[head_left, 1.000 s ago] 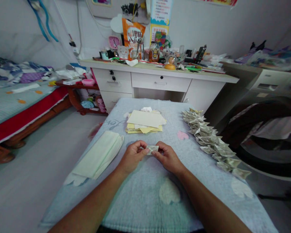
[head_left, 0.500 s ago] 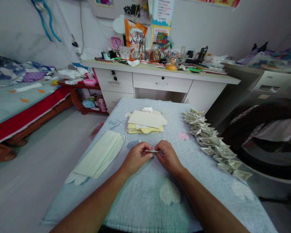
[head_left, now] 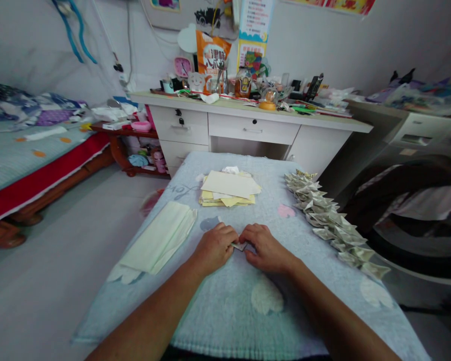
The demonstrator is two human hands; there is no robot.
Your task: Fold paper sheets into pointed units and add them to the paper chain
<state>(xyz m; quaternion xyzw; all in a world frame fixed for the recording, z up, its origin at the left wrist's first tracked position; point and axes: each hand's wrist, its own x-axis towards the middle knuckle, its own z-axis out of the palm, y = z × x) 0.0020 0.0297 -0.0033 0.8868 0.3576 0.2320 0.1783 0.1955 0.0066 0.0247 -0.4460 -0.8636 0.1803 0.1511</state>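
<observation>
Between my two hands is a small folded piece of paper [head_left: 240,246], mostly covered by my fingers. My left hand [head_left: 215,248] grips its left side, fingers curled over the top. On the other side my right hand [head_left: 263,246] has its fingers and thumb closed around the right part. Both hands rest low over the cloth-covered table [head_left: 225,306]. Beyond them lies a stack of cream and yellow paper sheets [head_left: 229,188]. Pale green paper sheets [head_left: 160,238] lie to the left. Along the right side runs a row of folded paper pieces [head_left: 330,220] with pointed tips.
A white desk [head_left: 251,120] crowded with jars, a snack bag [head_left: 211,60] and small items stands behind the table. At the right is a front-loading washing machine [head_left: 417,145]. A bed [head_left: 41,160] and a low wooden shelf [head_left: 126,150] are on the left.
The paper has gone from being held edge-on between fingertips to lying lower, closer to the cloth. My fingers have come down over it, and both hands have turned palms downward.
</observation>
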